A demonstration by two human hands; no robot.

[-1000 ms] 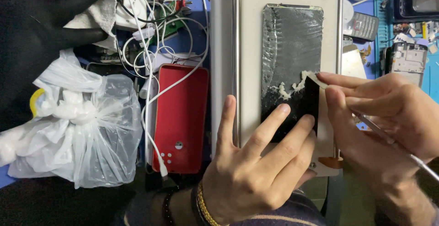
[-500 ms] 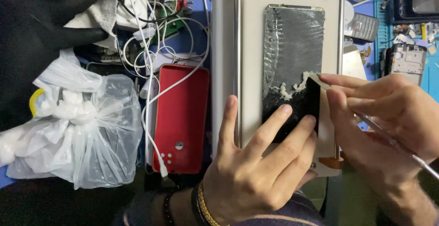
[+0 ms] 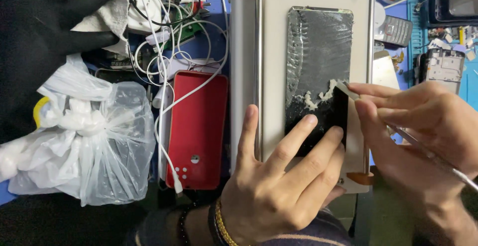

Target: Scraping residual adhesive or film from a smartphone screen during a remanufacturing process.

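- Phone screen panel [image 3: 318, 84]: I log it lying flat on the white heating plate [image 3: 274, 52], dark and glossy, upper part smeared with residue. A ridge of white adhesive crumbs [image 3: 318, 97] runs across its middle; the lower part looks cleaner. Against the views a second and half a second back, the ridge and panel sit as before; I read no visible gain in cleared area.
- Left hand [image 3: 279, 186]: flat, fingers spread, pressing the panel's lower end to pin it; nothing gripped. Position unchanged.
- Right hand [image 3: 423, 126]: pinched round a thin metal scraper [image 3: 438, 161], its tip at the panel's right edge by the ridge. Barely shifted.
- Red phone case [image 3: 196, 126]: left of the plate, on the table.
- White cables [image 3: 164, 52]: tangled above the case.
- Plastic bag [image 3: 94, 136]: far left, crumpled.
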